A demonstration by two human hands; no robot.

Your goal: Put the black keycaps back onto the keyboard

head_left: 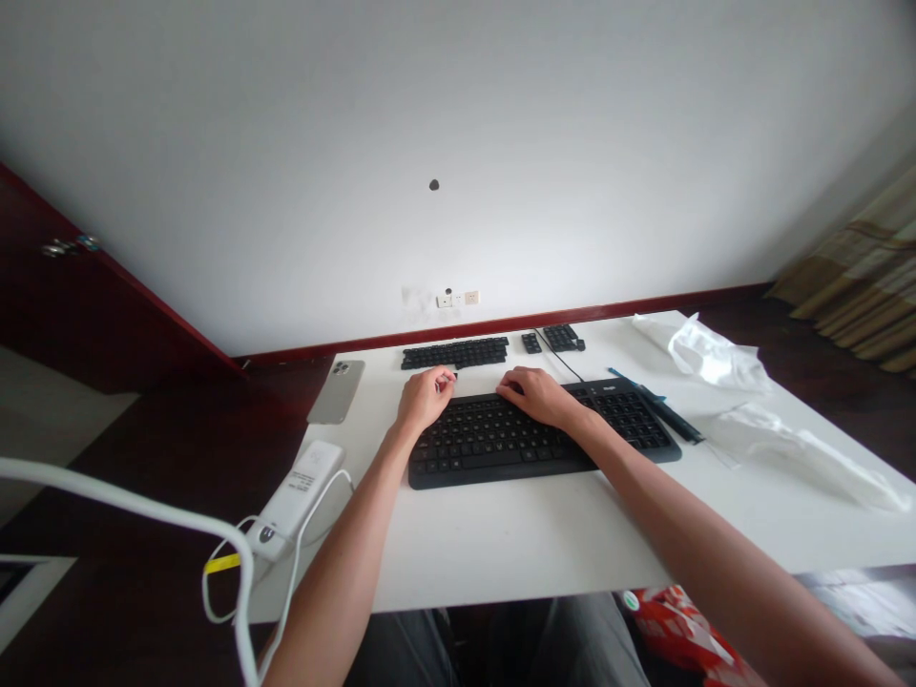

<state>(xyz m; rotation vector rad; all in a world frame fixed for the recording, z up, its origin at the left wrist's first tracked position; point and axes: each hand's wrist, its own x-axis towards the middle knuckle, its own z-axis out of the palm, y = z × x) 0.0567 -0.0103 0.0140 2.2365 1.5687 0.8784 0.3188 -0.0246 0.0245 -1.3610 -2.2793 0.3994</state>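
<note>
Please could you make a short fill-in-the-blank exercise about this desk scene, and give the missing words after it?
1. The right hand rests on the keyboard, which is ____ in colour.
2. The fingers of the ____ hand pinch a small black piece.
3. Crumpled white plastic lies to the ____ of the keyboard.

Missing words: black; left; right.

A black keyboard [530, 434] lies flat, slightly angled, with strips of loose black keycaps [455, 353] lined up just beyond it.
</note>
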